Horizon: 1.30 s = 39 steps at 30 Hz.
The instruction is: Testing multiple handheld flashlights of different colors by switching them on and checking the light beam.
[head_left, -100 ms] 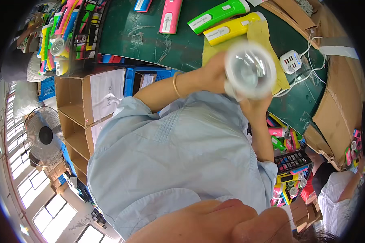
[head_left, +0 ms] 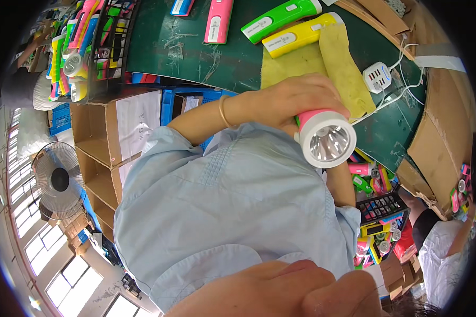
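My left hand (head_left: pixel 308 96), with a bangle at its wrist, is wrapped over the pink body of a flashlight (head_left: pixel 329 141). The white-rimmed lens and shiny reflector face up toward me, close to my chest. My right forearm (head_left: pixel 340 185) runs up behind the flashlight's head, which hides the right hand and its fingers. Just beyond my hands a yellow cloth (head_left: pixel 349 79) lies on the green table (head_left: pixel 206 63). A yellow flashlight (head_left: pixel 301 38) overlaps the cloth's far edge, and beside it are a green flashlight (head_left: pixel 280 20) and a pink flashlight (head_left: pixel 217 21).
A white charging hub (head_left: pixel 377 77) with cables sits at the right of the table. Black crates of flashlights stand at the left (head_left: pixel 111 50) and lower right (head_left: pixel 378 208). Cardboard compartments (head_left: pixel 98 153) and a fan (head_left: pixel 60 179) are at left; another person (head_left: pixel 444 248) is at right.
The flashlight has come down toward my chest, its lens turning so the reflector shows. My left hand now covers its body from above, and my right hand has become hidden.
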### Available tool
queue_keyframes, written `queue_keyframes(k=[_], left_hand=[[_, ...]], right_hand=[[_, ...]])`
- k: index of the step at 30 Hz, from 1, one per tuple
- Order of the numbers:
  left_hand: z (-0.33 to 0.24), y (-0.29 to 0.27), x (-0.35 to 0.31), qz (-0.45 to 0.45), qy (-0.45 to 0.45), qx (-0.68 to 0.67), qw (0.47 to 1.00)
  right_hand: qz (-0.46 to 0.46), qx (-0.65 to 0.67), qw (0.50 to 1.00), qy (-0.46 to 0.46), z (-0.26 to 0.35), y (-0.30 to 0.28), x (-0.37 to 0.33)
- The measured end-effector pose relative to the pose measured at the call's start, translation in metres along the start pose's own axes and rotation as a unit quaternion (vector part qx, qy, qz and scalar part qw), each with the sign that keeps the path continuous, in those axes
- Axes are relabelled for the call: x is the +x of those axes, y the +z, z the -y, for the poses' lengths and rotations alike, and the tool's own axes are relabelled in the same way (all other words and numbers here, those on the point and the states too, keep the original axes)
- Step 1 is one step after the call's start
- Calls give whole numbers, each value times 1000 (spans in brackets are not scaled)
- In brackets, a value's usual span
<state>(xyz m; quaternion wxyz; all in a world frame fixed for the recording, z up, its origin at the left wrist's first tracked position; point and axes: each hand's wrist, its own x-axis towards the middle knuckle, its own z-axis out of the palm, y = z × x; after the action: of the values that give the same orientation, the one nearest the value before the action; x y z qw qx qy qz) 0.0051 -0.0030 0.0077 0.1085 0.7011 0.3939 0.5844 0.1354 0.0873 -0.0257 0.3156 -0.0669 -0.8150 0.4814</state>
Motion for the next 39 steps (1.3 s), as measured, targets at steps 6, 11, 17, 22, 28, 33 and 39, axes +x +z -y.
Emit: queue_keyframes(k=[6,11,17,22,28,33,39], left_hand=[[4,2,-20,18,-66,45,997],[-2,3,-23,-22,-205,-24,978],[-5,11,-24,-87,-327,68,939],[-1,-5,-6,-94,-415,-105,899],[-8,-5,6,-83,-425,-92,897],[-4,0,5,-68,-444,22,893],[-1,7,1,-90,-434,81,893]], right_hand=[[49,-23,995,79,2,-13,3],[10,-40,996,78,-4,-19,-7],[-11,-29,991,127,0,-17,-11],[-37,41,984,168,23,-30,3],[12,132,985,115,40,-36,28],[28,-43,986,156,41,-29,35],[50,-189,970,144,47,-24,37]])
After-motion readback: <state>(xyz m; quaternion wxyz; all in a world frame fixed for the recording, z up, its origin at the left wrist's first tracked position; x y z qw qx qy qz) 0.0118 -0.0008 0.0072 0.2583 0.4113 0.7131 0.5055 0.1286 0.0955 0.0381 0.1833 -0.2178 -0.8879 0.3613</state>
